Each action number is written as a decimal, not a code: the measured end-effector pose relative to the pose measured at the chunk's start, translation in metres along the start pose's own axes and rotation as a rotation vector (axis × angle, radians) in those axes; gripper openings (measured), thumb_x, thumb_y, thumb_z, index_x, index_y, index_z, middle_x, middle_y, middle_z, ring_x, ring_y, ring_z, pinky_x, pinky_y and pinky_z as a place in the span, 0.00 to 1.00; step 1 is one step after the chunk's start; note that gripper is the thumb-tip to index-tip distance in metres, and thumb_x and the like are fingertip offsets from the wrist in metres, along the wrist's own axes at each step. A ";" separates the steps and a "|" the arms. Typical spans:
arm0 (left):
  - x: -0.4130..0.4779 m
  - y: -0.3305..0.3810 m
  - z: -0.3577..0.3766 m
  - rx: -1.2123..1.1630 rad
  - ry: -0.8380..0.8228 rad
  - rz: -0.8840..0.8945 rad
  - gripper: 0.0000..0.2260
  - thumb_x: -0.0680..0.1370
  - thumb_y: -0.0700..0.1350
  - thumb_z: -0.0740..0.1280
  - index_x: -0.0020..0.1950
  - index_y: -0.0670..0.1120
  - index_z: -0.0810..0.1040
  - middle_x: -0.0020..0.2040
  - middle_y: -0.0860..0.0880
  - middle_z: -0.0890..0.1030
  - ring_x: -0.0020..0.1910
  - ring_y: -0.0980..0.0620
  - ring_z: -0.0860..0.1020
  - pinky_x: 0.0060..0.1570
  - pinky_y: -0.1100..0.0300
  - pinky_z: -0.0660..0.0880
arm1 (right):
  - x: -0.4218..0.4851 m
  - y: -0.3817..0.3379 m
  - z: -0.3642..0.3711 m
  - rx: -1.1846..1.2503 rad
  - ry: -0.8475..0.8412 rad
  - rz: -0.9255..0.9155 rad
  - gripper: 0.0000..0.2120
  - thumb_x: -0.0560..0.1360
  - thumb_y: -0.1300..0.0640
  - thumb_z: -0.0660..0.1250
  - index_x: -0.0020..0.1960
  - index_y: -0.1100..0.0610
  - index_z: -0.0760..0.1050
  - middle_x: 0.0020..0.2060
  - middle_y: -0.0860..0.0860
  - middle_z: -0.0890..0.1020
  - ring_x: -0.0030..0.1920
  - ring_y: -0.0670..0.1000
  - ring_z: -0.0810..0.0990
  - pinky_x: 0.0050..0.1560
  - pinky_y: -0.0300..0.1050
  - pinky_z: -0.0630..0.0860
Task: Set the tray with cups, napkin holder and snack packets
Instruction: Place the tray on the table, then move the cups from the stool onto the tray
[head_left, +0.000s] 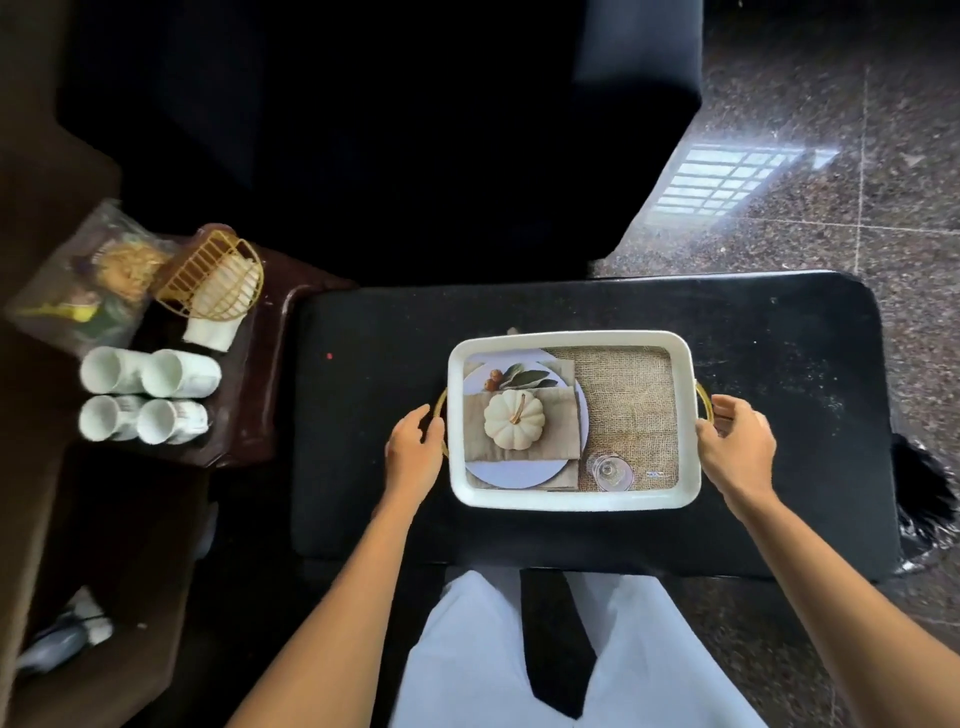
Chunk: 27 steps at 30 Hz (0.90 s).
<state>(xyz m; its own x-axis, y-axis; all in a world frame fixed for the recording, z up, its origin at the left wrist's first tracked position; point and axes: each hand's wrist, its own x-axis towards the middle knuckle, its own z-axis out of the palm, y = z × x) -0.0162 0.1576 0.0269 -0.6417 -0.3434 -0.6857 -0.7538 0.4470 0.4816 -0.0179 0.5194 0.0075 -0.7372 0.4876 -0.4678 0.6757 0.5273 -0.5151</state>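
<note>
A white rectangular tray (571, 500) with gold handles and a printed pumpkin picture lies on a black padded bench. My left hand (415, 449) curls around its left handle, and my right hand (735, 447) grips the right handle. Nothing stands on the tray. To the far left, on a dark wooden side table, several white cups (148, 395) lie on their sides. Behind them a gold wire napkin holder (213, 278) with white napkins lies tipped over. Clear snack packets (88, 270) rest at the table's far left.
The black bench (779, 338) spans the middle; a dark sofa (389, 130) sits behind it. The wooden side table (260, 405) adjoins the bench's left end. Speckled stone floor (831, 156) lies at the right. My white trousers show at the bottom.
</note>
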 end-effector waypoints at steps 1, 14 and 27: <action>-0.011 -0.002 -0.005 0.148 -0.004 0.095 0.21 0.83 0.49 0.62 0.77 0.49 0.68 0.79 0.47 0.67 0.78 0.46 0.65 0.74 0.48 0.65 | -0.008 -0.008 -0.002 -0.002 -0.018 -0.037 0.17 0.76 0.64 0.66 0.65 0.62 0.75 0.60 0.61 0.77 0.60 0.59 0.78 0.65 0.54 0.74; -0.128 -0.061 -0.120 0.556 0.312 0.399 0.23 0.83 0.52 0.63 0.78 0.49 0.69 0.81 0.44 0.64 0.81 0.43 0.61 0.78 0.43 0.58 | -0.160 -0.130 0.047 -0.213 -0.297 -0.724 0.17 0.75 0.68 0.70 0.63 0.65 0.77 0.59 0.63 0.78 0.59 0.64 0.77 0.58 0.53 0.73; 0.003 -0.200 -0.324 0.209 0.279 0.261 0.22 0.81 0.44 0.68 0.75 0.41 0.73 0.76 0.40 0.71 0.76 0.40 0.69 0.75 0.48 0.65 | -0.320 -0.271 0.316 -0.267 -0.300 -0.999 0.14 0.78 0.61 0.67 0.63 0.58 0.78 0.59 0.52 0.80 0.60 0.55 0.78 0.60 0.45 0.76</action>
<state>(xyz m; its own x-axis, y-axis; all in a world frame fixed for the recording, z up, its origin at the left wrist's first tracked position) 0.0871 -0.2008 0.1052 -0.8420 -0.3942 -0.3682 -0.5352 0.6959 0.4789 0.0333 0.0006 0.0704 -0.9025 -0.4193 -0.0984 -0.2802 0.7450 -0.6053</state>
